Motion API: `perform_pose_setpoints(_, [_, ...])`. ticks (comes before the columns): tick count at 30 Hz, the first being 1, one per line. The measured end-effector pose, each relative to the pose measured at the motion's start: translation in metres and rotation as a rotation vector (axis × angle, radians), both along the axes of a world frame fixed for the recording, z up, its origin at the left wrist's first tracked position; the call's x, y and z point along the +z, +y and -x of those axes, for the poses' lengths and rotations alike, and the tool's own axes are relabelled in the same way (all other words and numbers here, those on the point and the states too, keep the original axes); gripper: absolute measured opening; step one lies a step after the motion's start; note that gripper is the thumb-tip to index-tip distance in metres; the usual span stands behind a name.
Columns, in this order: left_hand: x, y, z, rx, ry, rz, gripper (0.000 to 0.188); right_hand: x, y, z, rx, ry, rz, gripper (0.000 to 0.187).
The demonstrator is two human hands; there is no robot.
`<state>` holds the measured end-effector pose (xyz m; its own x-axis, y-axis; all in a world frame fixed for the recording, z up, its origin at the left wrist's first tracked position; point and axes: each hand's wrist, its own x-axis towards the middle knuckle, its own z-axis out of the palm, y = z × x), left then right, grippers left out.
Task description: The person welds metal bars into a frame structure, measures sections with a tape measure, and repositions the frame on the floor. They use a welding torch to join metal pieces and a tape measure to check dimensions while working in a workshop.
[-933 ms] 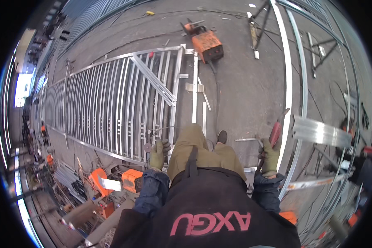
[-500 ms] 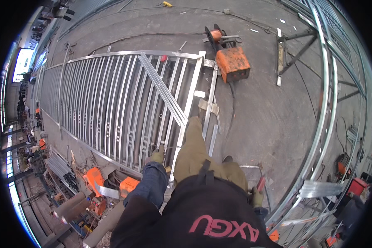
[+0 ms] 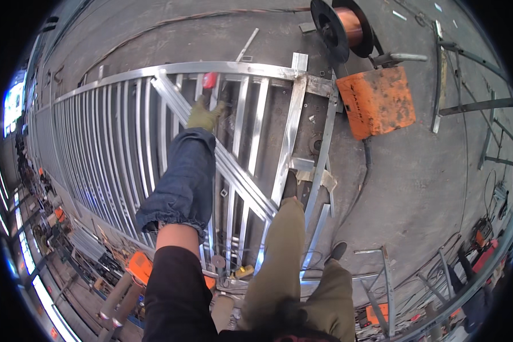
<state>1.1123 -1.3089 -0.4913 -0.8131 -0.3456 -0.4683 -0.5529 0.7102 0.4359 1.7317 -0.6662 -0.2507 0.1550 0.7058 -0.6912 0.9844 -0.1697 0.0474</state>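
My left hand (image 3: 204,115), in an olive-yellow glove and a blue denim sleeve cover, reaches far over a metal frame (image 3: 216,68) of long parallel bars. Its fingers are spread, with nothing visible between them. Just beyond the fingertips, a small red object (image 3: 210,80) rests by the frame's far rail; its kind is unclear. A bundle of thin square tubes (image 3: 233,168) lies slantwise across the bars, passing under or beside the hand; contact cannot be made out. My right hand is out of sight.
An orange machine (image 3: 377,102) with a spool of copper-coloured wire (image 3: 350,25) stands beyond the frame's right end. A dark cable (image 3: 366,171) trails from it. A yellow tool (image 3: 244,272) lies near my legs. Metal stands (image 3: 479,105) are at the right.
My left hand has gone from the frame's near side out toward the red object. My right hand, earlier at lower right by a red item, has left view. The view has shifted forward.
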Motion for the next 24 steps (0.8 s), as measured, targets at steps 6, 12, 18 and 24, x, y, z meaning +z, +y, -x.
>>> perform_pose_setpoints(6, [-0.144, -0.078, 0.074, -0.125, 0.297, 0.252, 0.103, -0.054, -0.011, -0.029, -0.118, -0.039, -0.068, 0.032])
perform_pose_setpoints(12, [-0.233, -0.097, 0.132, 0.040, 0.204, -0.068, 0.088, -0.012, -0.051, -0.141, -0.296, -0.065, -0.196, 0.032])
perform_pose_setpoints(18, [-0.244, -0.155, 0.137, -0.562, 0.049, 0.426, 0.046, 0.047, -0.057, -0.211, -0.288, -0.007, -0.252, 0.032])
perform_pose_setpoints(24, [-0.129, -0.229, 0.110, -0.558, 0.203, 0.115, 0.041, 0.015, -0.040, -0.119, -0.387, 0.273, -0.273, 0.027])
